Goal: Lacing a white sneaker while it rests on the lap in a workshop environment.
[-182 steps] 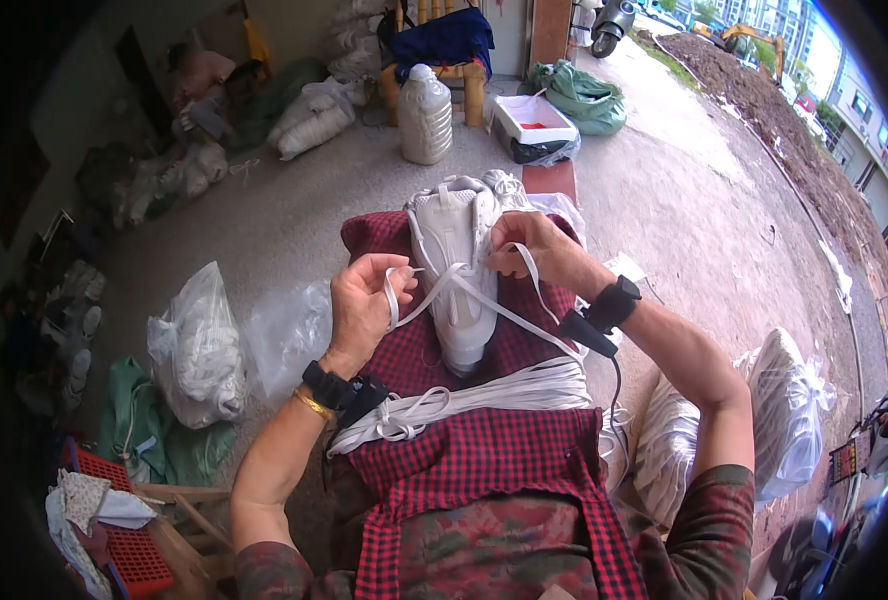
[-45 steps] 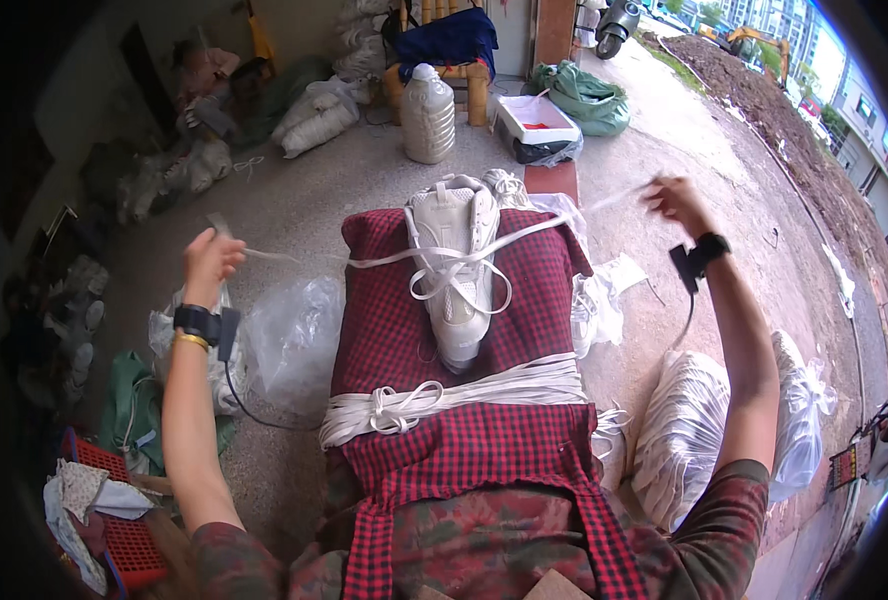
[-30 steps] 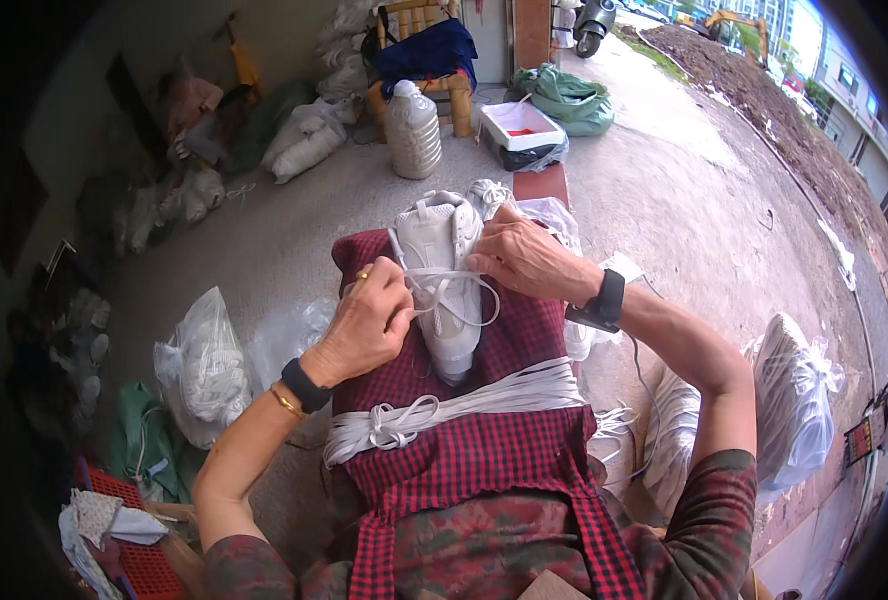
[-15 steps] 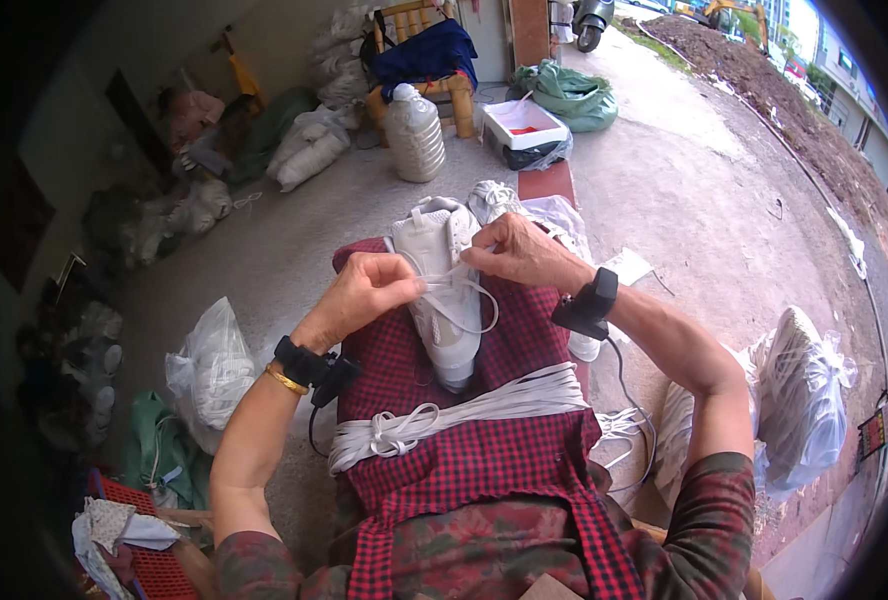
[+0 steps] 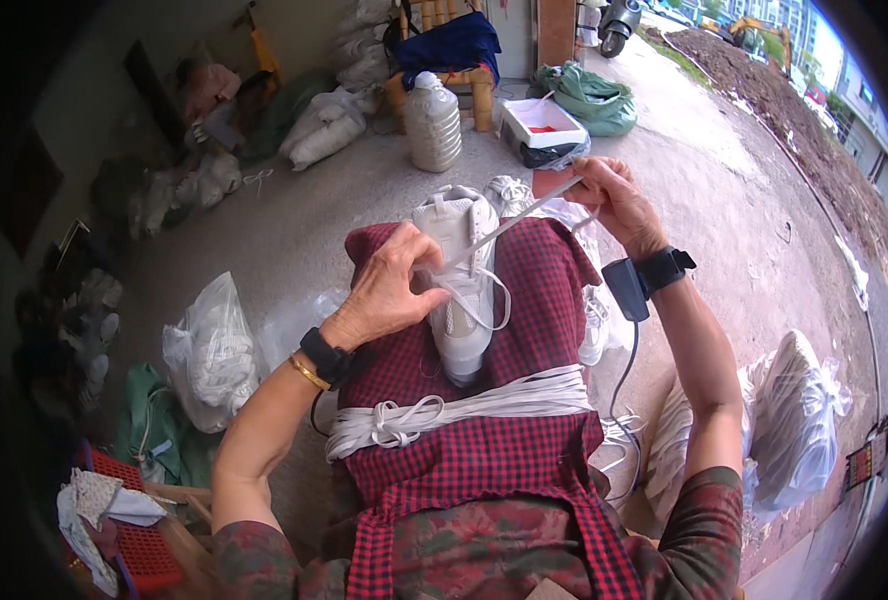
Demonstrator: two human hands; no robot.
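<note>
A white shoe lies at the centre of the frame on a red-and-black checked apron across the person's lap, toe toward the lower edge. The right hand, right of centre and above the shoe, pinches a white lace, which runs taut down to the shoe's lacing. The left hand is curled against the shoe's left side beside the lacing; its fingertips are partly hidden, so whether it grips a lace cannot be told. A bundle of white laces is tied across the apron below the toe.

At the left, a clear plastic bag holds white shoes, with a green sack below it, its contents hidden. In the lower left, a red basket has pale cloths draped over its edge. At the right, a knotted clear bag contains white shoes packed in a row.

Near the top centre stands a translucent jug; what fills it is unclear. Right of it, a shallow white box holds something red, and a green bag slumps just beside the box. A stuffed whitish sack lies left of the jug.
</note>
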